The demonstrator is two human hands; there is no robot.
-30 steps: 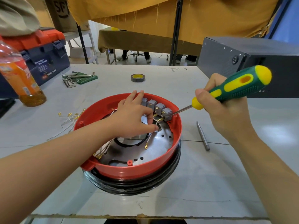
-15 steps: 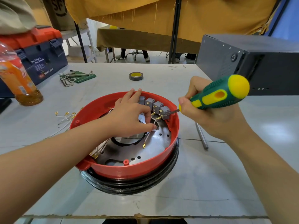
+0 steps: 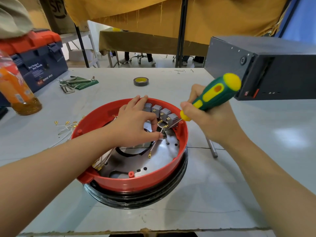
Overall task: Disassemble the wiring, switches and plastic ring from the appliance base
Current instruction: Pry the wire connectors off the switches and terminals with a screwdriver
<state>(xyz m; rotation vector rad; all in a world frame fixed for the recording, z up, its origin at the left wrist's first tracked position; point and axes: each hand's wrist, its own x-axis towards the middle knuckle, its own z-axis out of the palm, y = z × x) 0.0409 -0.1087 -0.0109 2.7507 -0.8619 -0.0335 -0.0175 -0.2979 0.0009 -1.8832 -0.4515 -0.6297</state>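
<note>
Switches (image 3: 162,113) between both hands

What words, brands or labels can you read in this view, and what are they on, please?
"SF", partly cut off: cardboard box.
"FS": small print at that box's corner.
"WING BOX": toolbox; the lines above it are too blurred.
Bottle label: unreadable.
Pen marks on the table: illegible.

We see an orange drink bottle (image 3: 16,89) at far left, a blue and red toolbox (image 3: 36,60) behind it, hex keys (image 3: 75,83) on a green pouch, a tape roll (image 3: 141,81), a black case (image 3: 266,69) at right, a metal rod (image 3: 212,147) on our table (image 3: 256,168).
</note>
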